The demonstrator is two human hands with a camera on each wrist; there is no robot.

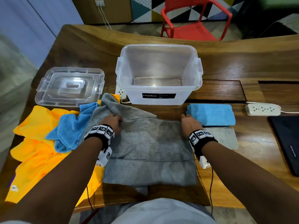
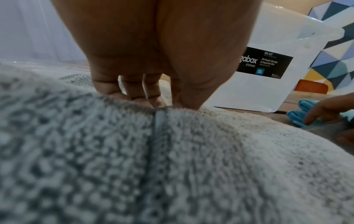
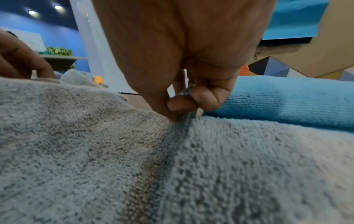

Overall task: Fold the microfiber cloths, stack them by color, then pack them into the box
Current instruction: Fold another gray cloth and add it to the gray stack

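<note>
A grey cloth [image 1: 145, 143] lies in front of me on the wooden table, its near part doubled over. My left hand [image 1: 115, 120] pinches its far left edge [image 2: 160, 109]. My right hand [image 1: 186, 118] pinches the far right corner between thumb and curled fingers [image 3: 184, 104]. A folded blue cloth [image 1: 212, 113] rests on a folded grey cloth [image 1: 224, 138] just right of my right hand. The clear box [image 1: 159, 75] stands open behind the grey cloth with nothing in it. A crumpled blue cloth [image 1: 71, 128] and yellow cloths [image 1: 37, 151] lie to the left.
The clear lid [image 1: 69, 86] lies left of the box. A white power strip [image 1: 263, 109] and a dark laptop [image 1: 286, 143] sit at the right. Another socket block [image 1: 121, 92] peeks out beside the box. A red chair [image 1: 195, 18] stands beyond the table.
</note>
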